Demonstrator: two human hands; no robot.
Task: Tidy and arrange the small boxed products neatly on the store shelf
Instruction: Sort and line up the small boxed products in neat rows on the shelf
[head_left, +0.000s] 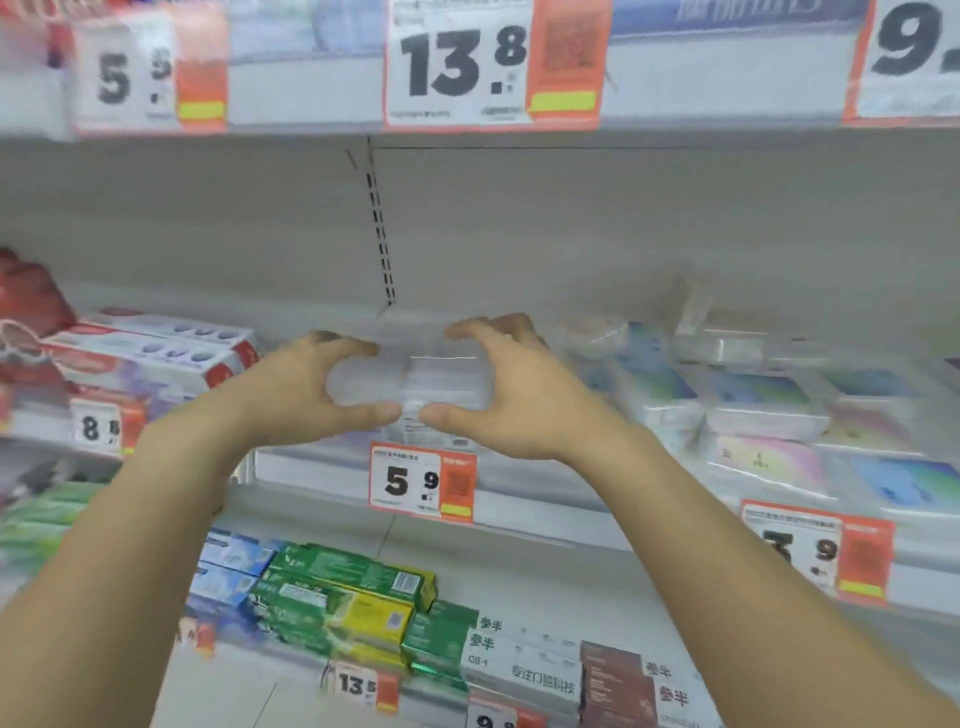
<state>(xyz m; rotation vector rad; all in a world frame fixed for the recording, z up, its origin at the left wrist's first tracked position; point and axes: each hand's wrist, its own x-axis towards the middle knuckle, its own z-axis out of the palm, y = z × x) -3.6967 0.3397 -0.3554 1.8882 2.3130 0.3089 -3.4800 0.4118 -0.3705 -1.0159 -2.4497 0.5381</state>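
Both hands are up at the middle shelf (519, 486) now. The left hand (306, 389) and right hand (511, 395) curl in from either side around a clear box (415, 382), thumbs underneath almost meeting, fingers over the top, so the grip of each hand is clenched on it. The box sits at the shelf's front edge, just above the 5.9 tag (421, 483). Its contents are too blurred and pale to make out. To the right, more wrapped boxes (763, 410) lie stacked on the same shelf, with smeared pastel faces. On the left lie red-and-white cartons (156, 353), partly cut off. Below, green cartons (343, 592) are piled on the lower shelf. The whole view is motion-blurred.
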